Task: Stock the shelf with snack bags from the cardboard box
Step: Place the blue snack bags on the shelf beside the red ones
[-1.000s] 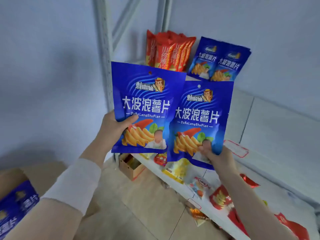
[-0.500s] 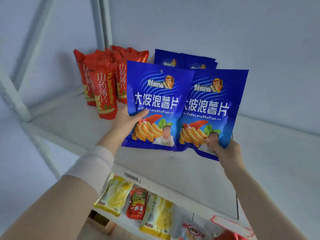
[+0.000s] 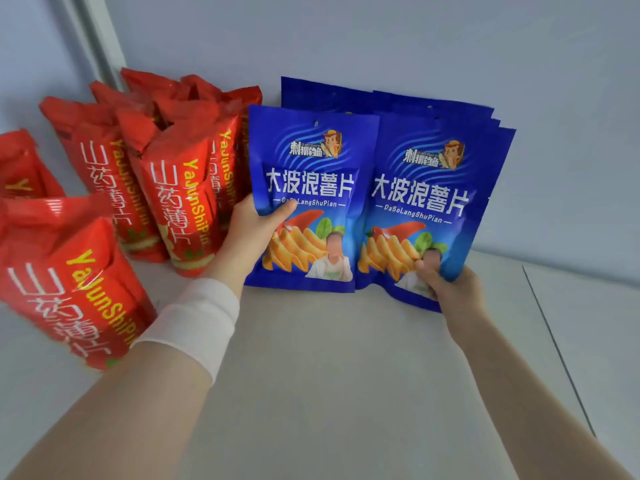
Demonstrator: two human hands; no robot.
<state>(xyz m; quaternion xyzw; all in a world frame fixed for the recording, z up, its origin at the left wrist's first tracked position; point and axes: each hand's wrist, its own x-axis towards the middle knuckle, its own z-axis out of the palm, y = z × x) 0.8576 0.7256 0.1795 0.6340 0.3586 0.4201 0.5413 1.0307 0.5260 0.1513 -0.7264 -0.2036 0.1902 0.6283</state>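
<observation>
Two blue snack bags stand upright side by side on the white shelf (image 3: 346,358). My left hand (image 3: 251,233) grips the left blue bag (image 3: 311,188) at its lower left edge, thumb across the front. My right hand (image 3: 446,285) pinches the right blue bag (image 3: 429,199) at its bottom right corner. Both bags lean against more blue bags (image 3: 332,95) standing behind them by the wall. The cardboard box is out of view.
Several red snack bags (image 3: 180,188) stand in a cluster to the left, one large red bag (image 3: 69,282) nearest me. A grey shelf post (image 3: 93,39) rises at the back left. A seam (image 3: 554,341) splits the shelf board on the right.
Both hands have carried the two blue bags up and forward onto the shelf, up against the blue bags at the back. The view has moved closer to the shelf.
</observation>
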